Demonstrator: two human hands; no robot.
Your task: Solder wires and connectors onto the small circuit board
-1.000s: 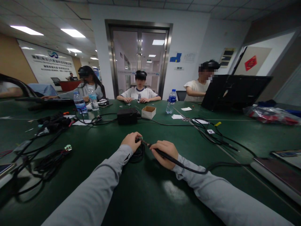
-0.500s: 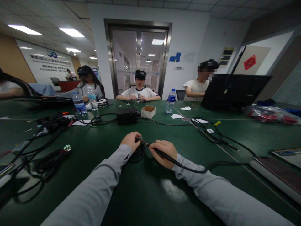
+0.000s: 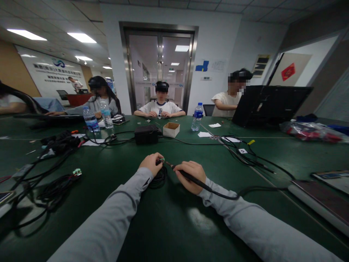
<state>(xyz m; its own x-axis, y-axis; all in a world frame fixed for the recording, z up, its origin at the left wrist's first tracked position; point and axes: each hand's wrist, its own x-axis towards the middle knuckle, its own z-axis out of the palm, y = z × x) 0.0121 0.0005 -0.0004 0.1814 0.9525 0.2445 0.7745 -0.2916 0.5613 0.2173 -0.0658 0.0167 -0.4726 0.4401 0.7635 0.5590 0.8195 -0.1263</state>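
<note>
My left hand is closed in a pinch around a small green circuit board, mostly hidden by the fingers. A coil of black cable lies on the table beneath that hand. In my right hand, held like a pen, is a soldering iron with a thin tip pointing left. The tip is very close to the board's right edge; whether they touch I cannot tell. From the iron's rear a black cord runs right across my sleeve.
Ahead on the green table stand a black box, an open small carton and a water bottle. Tangled cables with another small board lie left. More cables and a flat device are right. Several people sit around the table.
The iron's tip has drawn back slightly to the right from the board. My left hand keeps its pinch. The view has shifted a little, and a distant person at the back left has moved.
</note>
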